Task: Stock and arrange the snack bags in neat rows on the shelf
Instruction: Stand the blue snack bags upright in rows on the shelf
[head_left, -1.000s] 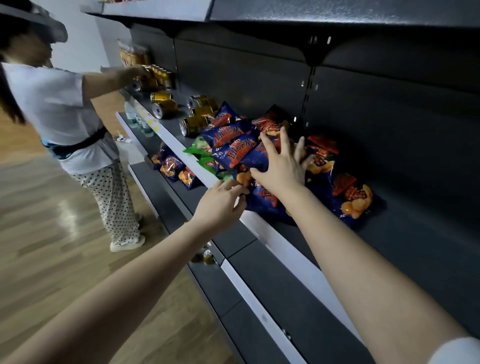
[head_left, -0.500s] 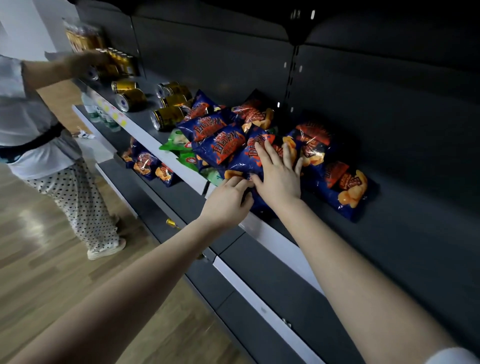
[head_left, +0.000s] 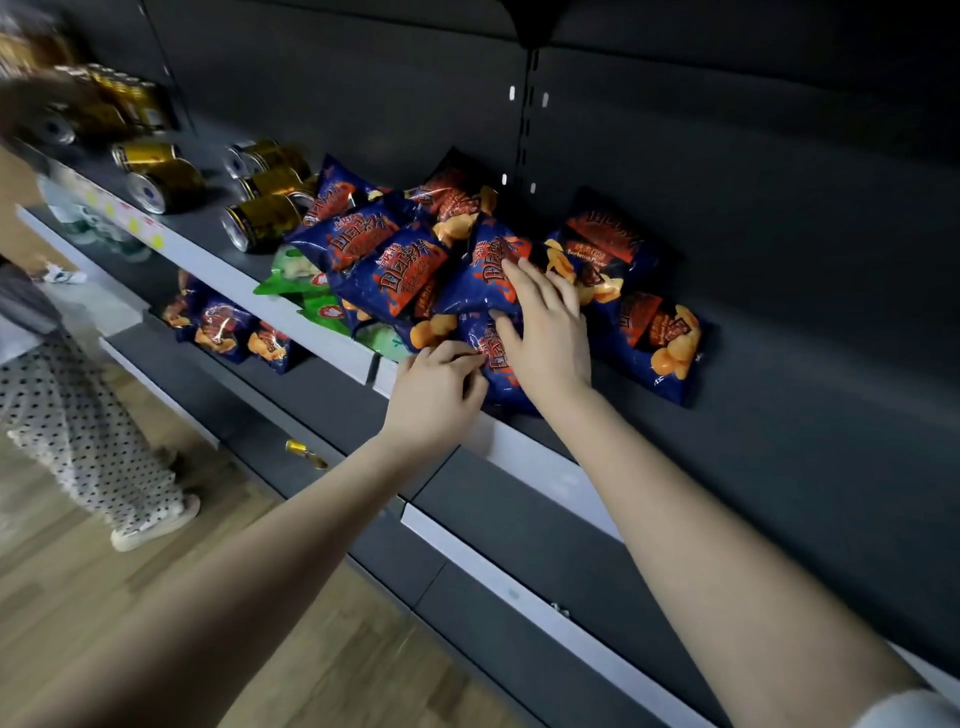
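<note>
A loose heap of blue snack bags (head_left: 395, 265) with orange print lies on the dark shelf (head_left: 753, 415), with two green bags (head_left: 306, 283) under its left side. My right hand (head_left: 545, 327) lies flat on the heap, fingers spread over a blue bag (head_left: 488, 270). My left hand (head_left: 434, 400) is at the shelf's front edge, its fingers curled onto the lower edge of the front blue bag (head_left: 498, 374). Two more blue bags (head_left: 654, 338) lie flat to the right of my right hand.
Gold cans (head_left: 260, 218) lie on their sides on the same shelf to the left. More blue bags (head_left: 223, 325) sit on the lower shelf (head_left: 322, 384), along with one small gold item (head_left: 301, 449). Another person (head_left: 78, 426) in dotted trousers stands at the left on the wooden floor.
The view has moved closer and lower. My right hand has slid back over the heap toward me, and my left hand has come up to the front bag's edge.
</note>
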